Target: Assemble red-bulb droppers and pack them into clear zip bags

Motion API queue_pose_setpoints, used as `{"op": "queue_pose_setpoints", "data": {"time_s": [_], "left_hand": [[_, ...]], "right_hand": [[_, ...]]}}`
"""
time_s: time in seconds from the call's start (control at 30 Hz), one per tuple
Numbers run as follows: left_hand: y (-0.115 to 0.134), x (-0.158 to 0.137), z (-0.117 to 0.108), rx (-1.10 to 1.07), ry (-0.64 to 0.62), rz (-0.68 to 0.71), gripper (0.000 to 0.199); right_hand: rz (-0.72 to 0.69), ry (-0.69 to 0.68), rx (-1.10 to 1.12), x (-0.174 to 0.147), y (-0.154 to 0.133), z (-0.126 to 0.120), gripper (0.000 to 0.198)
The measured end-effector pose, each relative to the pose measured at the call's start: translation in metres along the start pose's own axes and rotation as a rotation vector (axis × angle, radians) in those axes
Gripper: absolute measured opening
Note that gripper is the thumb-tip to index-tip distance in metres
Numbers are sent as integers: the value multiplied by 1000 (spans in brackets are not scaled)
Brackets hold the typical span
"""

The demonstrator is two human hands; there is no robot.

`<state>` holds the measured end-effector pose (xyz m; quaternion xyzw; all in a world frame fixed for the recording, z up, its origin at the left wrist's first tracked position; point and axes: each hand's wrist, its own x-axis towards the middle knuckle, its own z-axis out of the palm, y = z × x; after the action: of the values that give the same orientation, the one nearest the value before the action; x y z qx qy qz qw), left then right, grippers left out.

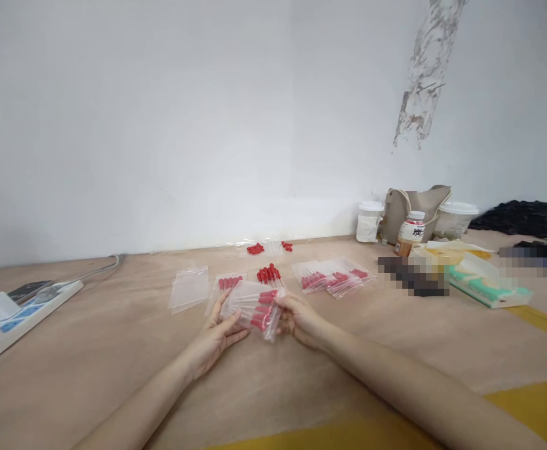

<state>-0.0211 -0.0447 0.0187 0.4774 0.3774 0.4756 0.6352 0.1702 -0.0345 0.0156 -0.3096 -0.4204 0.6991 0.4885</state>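
Note:
Between my two hands is a clear plastic bag [245, 300] with several red-bulbed glass droppers [264, 309] inside, tilted over the table. My left hand [217, 334] grips its left side, thumb on top. At the right end, by the red bulbs, my right hand [301, 319] pinches the bag. Just behind lie another bag with red-bulbed droppers [230, 283] and a loose bunch of droppers [268, 274]. Flat clear bags [189, 289] rest to the left. To the right, several filled bags [334, 277] overlap.
Small red bulbs [255, 249] lie on plastic by the wall. A power strip [34, 315] and a phone [30, 291] are at left. At right stand a lidded cup [369, 221], a bottle [411, 234], a grey bag [418, 203] and a tissue pack [486, 281].

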Motion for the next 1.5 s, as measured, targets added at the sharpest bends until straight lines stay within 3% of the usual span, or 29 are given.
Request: {"op": "queue_pose_setpoints", "data": {"time_s": [0.17,0.4,0.63,0.77,0.93,1.03,1.3,1.5], "left_hand": [[1,16,-13,20,186,3,25],[35,69,-41,521,179,19,30],[45,116,-52,939,314,58,29],[49,112,-81,1202,565,87,31],[39,94,-117,1406,829,-45,61],[30,92,-126,1480,833,-106,66],[27,92,-133,1590,732,-122,32],[39,75,-128,1586,798,-58,38]], "right_hand": [[158,-126,-50,8,15,16,25],[222,-253,-192,-13,3,-24,36],[144,-197,-153,-25,-3,-44,33],[139,-211,-162,-25,-3,-42,33],[141,-209,-171,-25,-2,-44,33],[146,-212,-170,-24,-1,-46,32],[135,-214,-183,-25,-1,-46,32],[94,-186,-188,-26,0,-45,31]]}}
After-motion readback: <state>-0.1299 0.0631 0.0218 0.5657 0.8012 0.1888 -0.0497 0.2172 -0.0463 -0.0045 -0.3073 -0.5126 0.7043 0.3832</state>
